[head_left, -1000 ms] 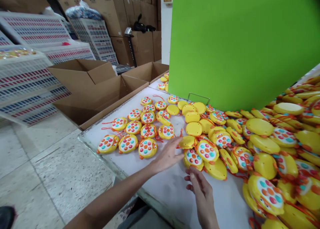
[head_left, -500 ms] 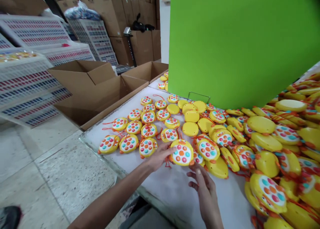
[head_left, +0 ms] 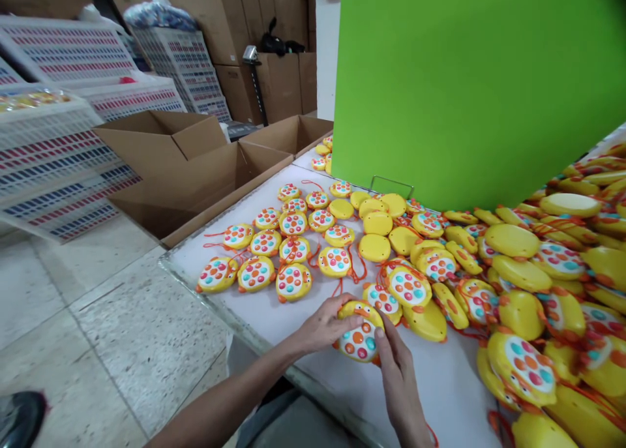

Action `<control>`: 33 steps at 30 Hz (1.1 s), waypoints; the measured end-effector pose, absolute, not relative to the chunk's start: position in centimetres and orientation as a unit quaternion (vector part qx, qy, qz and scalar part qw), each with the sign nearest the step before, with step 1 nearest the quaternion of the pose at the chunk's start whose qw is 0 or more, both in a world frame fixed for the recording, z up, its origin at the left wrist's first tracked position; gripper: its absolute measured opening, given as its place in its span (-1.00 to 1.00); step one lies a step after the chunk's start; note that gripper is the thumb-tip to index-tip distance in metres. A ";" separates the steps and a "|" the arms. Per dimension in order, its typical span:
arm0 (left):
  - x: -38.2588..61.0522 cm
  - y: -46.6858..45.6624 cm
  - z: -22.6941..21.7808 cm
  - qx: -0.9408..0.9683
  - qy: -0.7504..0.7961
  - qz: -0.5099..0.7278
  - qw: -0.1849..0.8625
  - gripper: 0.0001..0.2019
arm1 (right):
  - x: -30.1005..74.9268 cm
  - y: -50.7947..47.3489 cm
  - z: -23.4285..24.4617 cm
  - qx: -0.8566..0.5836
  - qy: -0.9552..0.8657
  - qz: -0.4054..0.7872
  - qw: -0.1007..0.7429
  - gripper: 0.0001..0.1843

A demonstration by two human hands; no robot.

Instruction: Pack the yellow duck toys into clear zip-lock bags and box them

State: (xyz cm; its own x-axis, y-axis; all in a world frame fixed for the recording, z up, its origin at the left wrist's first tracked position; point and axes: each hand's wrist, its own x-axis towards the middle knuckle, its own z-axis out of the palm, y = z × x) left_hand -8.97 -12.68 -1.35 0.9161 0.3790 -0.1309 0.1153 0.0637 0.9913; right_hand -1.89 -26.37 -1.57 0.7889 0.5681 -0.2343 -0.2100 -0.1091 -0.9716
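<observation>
Between my two hands is a yellow duck-shaped toy [head_left: 360,341], its white face with coloured round buttons turned up toward me. My left hand [head_left: 327,324] grips its left side, the thumb lying across the front near the eyes. On the other side my right hand [head_left: 395,357] is closed on its edge, thumb on the front. The fingers behind the toy are hidden. Just beyond it lies another duck toy [head_left: 383,300], face up. To the left, several face-up duck toys [head_left: 255,273] lie in loose rows on the white tabletop [head_left: 264,317], with orange cords trailing.
A large heap of duck toys [head_left: 523,304] covers the table's right side. Behind it stands a green panel [head_left: 464,96]. Open cardboard boxes [head_left: 205,187] adjoin the table's left edge. White crates [head_left: 53,148] are stacked on the tiled floor [head_left: 107,330].
The held duck toy has come nearer to me and tilted. My right hand, beside it before, has closed on its right side. My left hand still holds it.
</observation>
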 end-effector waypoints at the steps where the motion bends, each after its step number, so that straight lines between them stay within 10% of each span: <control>1: -9.0 -12.6 -1.4 0.678 0.171 0.095 0.708 -0.72 | -1.9 -26.4 -1.5 -0.673 -0.132 0.300 0.663 -0.42; 14: -9.8 -12.6 -1.2 0.608 0.172 0.103 0.768 -0.40 | -2.0 -25.7 -2.9 -0.644 -0.114 0.323 0.684 -0.39; 23: -8.5 -4.1 1.4 0.414 0.346 0.269 0.798 -0.65 | -1.8 -26.3 -5.0 -0.642 -0.091 0.333 0.685 -0.52; 33: 2.9 -7.9 -0.9 0.828 0.151 0.158 0.516 -0.42 | -1.3 -26.2 -5.7 -0.653 -0.089 0.313 0.684 -0.50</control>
